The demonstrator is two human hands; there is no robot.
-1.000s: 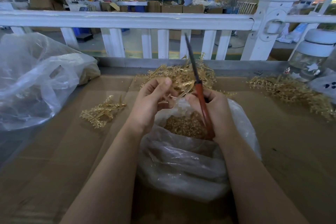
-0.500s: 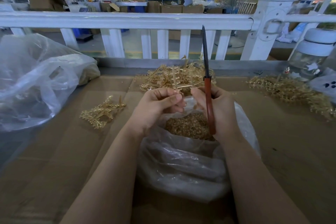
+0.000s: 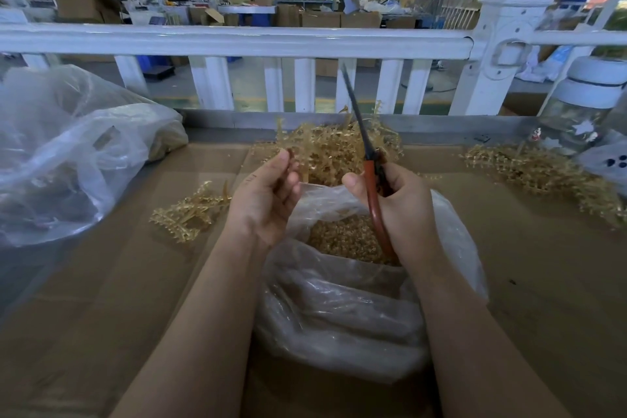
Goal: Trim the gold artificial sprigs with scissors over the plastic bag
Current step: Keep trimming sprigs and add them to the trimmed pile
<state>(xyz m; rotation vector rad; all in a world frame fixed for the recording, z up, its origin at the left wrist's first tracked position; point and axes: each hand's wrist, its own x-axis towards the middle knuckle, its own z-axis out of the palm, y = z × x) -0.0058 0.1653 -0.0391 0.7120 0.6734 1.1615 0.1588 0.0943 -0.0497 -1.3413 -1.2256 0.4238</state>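
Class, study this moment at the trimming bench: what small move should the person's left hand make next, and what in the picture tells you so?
Probably reach forward and pick a fresh sprig from the gold pile beyond the plastic bag. The left hand looks open and seems to hold nothing, while the right hand grips the scissors, blades up and together, ready. Trimmed bits already lie in the bag.
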